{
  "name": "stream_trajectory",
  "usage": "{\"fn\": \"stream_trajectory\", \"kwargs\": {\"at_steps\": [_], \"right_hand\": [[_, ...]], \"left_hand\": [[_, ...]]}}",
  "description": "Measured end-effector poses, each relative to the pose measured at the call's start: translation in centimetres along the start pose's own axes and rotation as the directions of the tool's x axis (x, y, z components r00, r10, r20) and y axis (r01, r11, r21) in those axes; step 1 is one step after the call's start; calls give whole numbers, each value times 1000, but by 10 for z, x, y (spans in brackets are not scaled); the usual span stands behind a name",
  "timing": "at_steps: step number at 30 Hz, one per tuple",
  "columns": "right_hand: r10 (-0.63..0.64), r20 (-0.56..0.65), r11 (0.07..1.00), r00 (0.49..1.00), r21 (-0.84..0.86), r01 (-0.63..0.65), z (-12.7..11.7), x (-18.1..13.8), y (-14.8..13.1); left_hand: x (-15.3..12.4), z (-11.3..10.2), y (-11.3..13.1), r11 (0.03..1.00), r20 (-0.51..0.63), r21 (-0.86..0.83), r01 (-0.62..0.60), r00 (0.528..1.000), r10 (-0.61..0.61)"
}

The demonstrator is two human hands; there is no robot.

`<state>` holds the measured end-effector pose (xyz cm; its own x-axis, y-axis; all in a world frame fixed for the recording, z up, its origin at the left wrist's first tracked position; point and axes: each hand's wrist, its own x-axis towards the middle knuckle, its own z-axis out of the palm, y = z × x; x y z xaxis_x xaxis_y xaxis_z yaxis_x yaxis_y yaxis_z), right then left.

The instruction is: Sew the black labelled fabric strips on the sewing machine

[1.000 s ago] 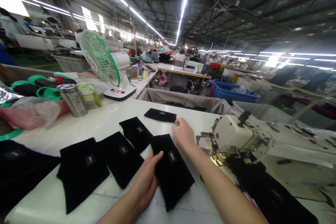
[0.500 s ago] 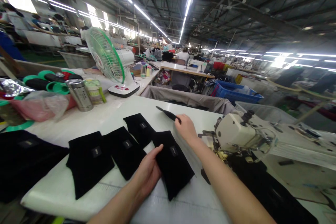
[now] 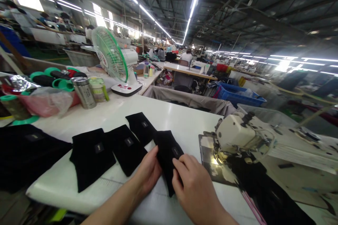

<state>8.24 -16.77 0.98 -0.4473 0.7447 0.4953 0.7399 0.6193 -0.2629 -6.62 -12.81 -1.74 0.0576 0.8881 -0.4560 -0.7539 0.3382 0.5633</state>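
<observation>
My left hand [image 3: 151,168] grips the left edge of a black fabric piece [image 3: 166,147] with a small dark label, thumb on top. My right hand [image 3: 194,182] is closed at the right side of the same piece, fingertips curled on the cloth below the label. It covers the piece's lower right part. Left of my hands, more labelled black pieces lie on the white table [image 3: 174,110]: a back piece [image 3: 141,126], a middle piece [image 3: 126,149] and a left piece [image 3: 92,156]. The middle piece is the one closest to my left hand.
A sewing machine [image 3: 237,133] stands on the right, with black cloth [image 3: 269,190] and thin pink sticks [image 3: 253,207] beside it. A fan [image 3: 113,59], steel flask [image 3: 83,93], green-lidded cup [image 3: 98,89] and pink thread basket [image 3: 50,102] stand at left. More black cloth [image 3: 29,154] lies far left.
My right hand has come down toward me from the table's middle onto the fabric piece. The thin black item it held is out of sight. My left hand keeps its hold.
</observation>
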Motion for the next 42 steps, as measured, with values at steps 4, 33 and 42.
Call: {"fn": "stream_trajectory", "kwargs": {"at_steps": [4, 33, 42], "right_hand": [[31, 114, 995, 993, 89, -41, -1, 2, 0], [628, 281, 516, 726, 547, -659, 52, 72, 62], [616, 236, 654, 752, 380, -654, 61, 72, 55]], "left_hand": [[-3, 3, 1, 1000, -20, 10, 5, 1000, -5], [0, -1, 0, 1000, 44, 7, 9, 999, -10], [-2, -6, -5, 983, 84, 112, -147, 987, 138]]}}
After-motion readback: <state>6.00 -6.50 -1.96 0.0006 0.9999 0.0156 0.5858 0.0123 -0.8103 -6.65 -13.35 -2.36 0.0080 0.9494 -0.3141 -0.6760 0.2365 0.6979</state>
